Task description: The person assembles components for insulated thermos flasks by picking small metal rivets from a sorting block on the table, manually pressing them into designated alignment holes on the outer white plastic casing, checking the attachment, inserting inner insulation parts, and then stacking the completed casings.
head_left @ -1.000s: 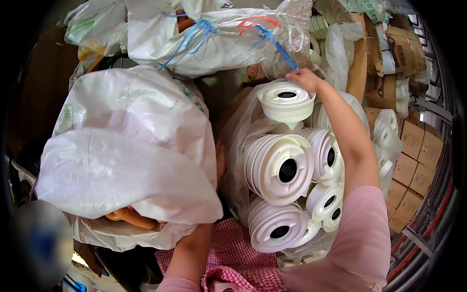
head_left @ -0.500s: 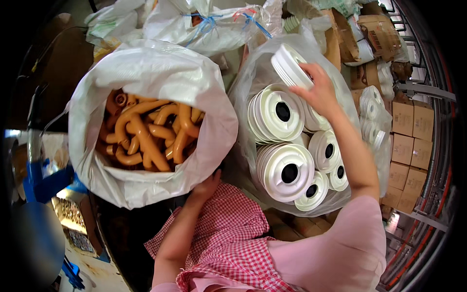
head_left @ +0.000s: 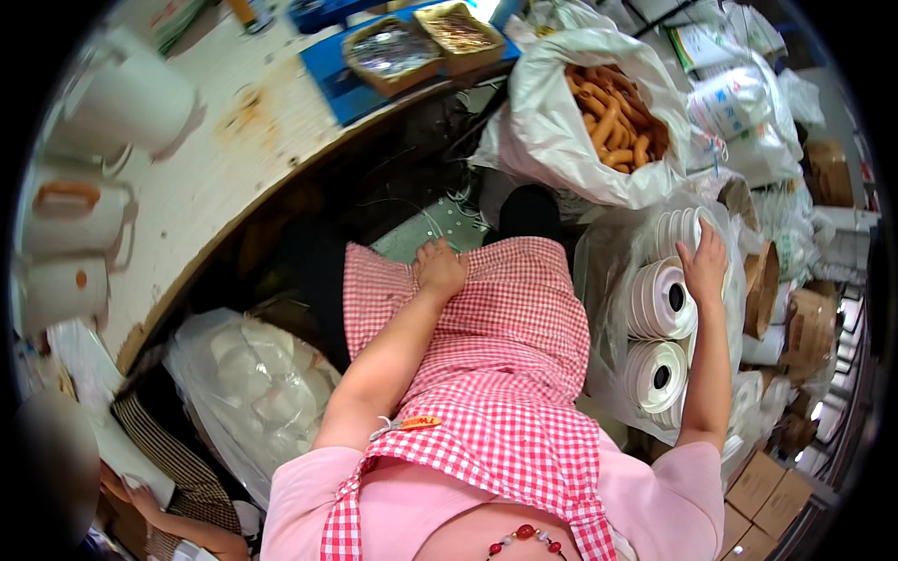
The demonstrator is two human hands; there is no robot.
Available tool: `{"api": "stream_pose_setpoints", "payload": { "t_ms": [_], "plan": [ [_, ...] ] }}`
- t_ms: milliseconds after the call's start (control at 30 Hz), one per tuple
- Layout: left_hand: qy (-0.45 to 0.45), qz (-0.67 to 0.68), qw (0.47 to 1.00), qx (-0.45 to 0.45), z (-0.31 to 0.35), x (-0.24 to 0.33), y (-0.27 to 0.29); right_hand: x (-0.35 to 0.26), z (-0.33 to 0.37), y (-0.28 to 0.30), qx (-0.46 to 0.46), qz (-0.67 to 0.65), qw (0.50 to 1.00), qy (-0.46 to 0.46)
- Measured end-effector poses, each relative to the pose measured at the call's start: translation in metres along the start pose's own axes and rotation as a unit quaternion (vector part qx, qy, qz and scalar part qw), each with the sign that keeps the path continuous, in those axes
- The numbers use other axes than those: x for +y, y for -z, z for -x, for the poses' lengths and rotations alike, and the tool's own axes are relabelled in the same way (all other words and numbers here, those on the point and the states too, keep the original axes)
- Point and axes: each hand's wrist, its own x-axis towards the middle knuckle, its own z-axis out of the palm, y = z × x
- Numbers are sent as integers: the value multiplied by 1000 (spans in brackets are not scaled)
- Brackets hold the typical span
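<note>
My left hand [head_left: 440, 269] lies on the red-and-white checked apron [head_left: 505, 309] over my lap, its fingers resting on the cloth and holding nothing. Off to the right, my right hand [head_left: 707, 266] has its fingers around the rim of a stack of white round plastic lids [head_left: 670, 227]. That stack is at the far end of a clear plastic bag [head_left: 606, 280]. Nearer stacks of similar lids [head_left: 645, 374], with black round centres, fill the rest of the bag. Beyond it stands a white sack [head_left: 538, 122] of orange-brown curved handles [head_left: 613, 117].
A worktable [head_left: 243, 178] curves along the left, bearing white jugs [head_left: 131, 98] and boxes of small metal parts [head_left: 393, 56]. A clear bag of white pieces [head_left: 257, 374] sits below it. Another person's hand [head_left: 140, 500] shows lower left. Cartons [head_left: 762, 496] are stacked lower right.
The view has swung left, bringing the worktable in. My left hand has come from beside the sack's edge onto my apron. My right hand's lid stack, formerly tilted above the others, now sits among them.
</note>
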Motion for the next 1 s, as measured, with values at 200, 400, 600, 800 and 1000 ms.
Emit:
{"api": "stream_pose_setpoints", "payload": {
  "t_ms": [200,400,600,800,1000],
  "plan": [
    [-13,-76,970,-231,16,3,-15,-185,15,167,40,-191,958,209],
    [-18,149,961,-231,-35,-30,-13,-226,67,193,-26,-226,936,269],
    [-52,84,970,-221,-60,-81,6,-213,87,108,-108,-323,910,236],
    [54,216,962,-158,-46,-73,-18,-316,-41,157,-4,-393,827,401],
    [173,291,929,-150,-81,-77,-15,-464,-225,290,157,-389,651,633]
  ]
}}
